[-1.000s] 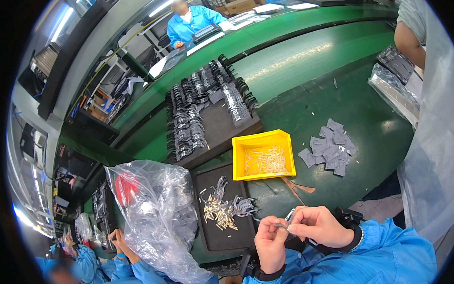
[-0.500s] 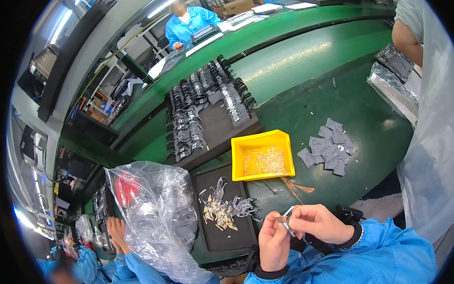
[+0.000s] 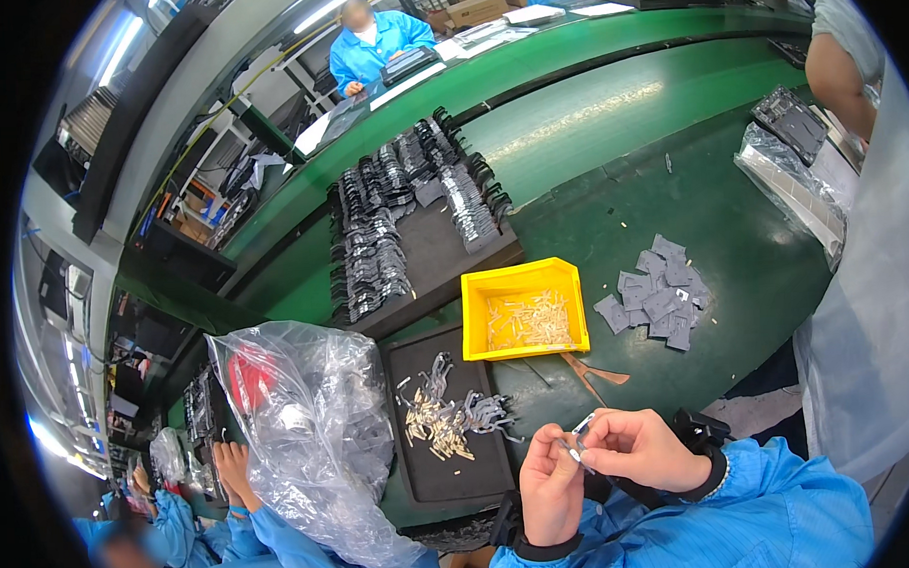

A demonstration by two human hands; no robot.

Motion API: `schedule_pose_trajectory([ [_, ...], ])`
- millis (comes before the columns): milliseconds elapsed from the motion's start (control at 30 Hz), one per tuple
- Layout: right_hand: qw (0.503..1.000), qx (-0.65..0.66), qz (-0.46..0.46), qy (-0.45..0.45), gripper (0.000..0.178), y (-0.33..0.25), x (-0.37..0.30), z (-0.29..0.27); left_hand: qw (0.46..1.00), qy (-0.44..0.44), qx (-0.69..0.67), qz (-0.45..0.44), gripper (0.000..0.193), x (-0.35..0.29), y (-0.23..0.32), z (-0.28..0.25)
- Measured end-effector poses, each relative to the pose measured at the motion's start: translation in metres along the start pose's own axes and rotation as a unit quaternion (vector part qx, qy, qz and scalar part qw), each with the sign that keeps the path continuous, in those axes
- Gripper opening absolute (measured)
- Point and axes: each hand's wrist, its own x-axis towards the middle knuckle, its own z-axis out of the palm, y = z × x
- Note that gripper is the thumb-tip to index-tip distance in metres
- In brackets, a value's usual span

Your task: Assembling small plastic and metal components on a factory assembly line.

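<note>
My left hand (image 3: 550, 486) and my right hand (image 3: 646, 450) meet at the lower right, both with fingertips pinched on a small grey-and-silver part (image 3: 580, 438). A shiny end of that part sticks up between the fingers; the rest is mostly covered. Left of my hands lies a black tray (image 3: 427, 485) with a heap of short brass-coloured pieces (image 3: 438, 430) and thin grey clips (image 3: 487, 413). Beyond my hands stands a yellow bin (image 3: 524, 279) holding many small pale-gold pins (image 3: 536, 321). A brown forked tool (image 3: 598, 374) lies by the bin's near edge.
Flat grey plates (image 3: 660, 297) lie piled right of the bin. Rows of dark curved parts (image 3: 373, 247) stand on a black block (image 3: 443, 254) at the back. A clear plastic bag (image 3: 330, 459) bulges at the left, beside a co-worker's hand (image 3: 236, 472). Another person's arm (image 3: 840, 85) is at upper right.
My hands stay nearly in place, while the small part between my fingers has turned slightly. The arm at the upper right has moved right and down. The person across has shifted a hand.
</note>
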Motion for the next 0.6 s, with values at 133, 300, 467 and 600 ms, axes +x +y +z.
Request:
schedule_pose_trajectory([
  [133, 1.000, -0.010, -0.028, 0.001, 0.005, 0.0024, -0.0001, 0.0009, 1.000, -0.001, 0.016, 0.017, 0.019, -0.0018, -0.0013, -0.0001],
  [300, 1.000, -0.004, -0.030, 0.001, 0.006, 0.0075, -0.0010, -0.0019, 0.999, 0.000, 0.037, 0.037, 0.020, -0.0031, -0.0027, 0.0004],
  [467, 1.000, 0.010, -0.018, -0.015, 0.006, 0.0046, -0.0026, -0.0026, 0.997, 0.009, 0.062, 0.054, 0.020, -0.0043, -0.0021, 0.0005],
  [600, 1.000, 0.016, -0.013, -0.021, 0.007, 0.0018, -0.0039, -0.0028, 0.994, -0.003, 0.085, 0.071, 0.021, -0.0042, -0.0027, -0.0006],
])
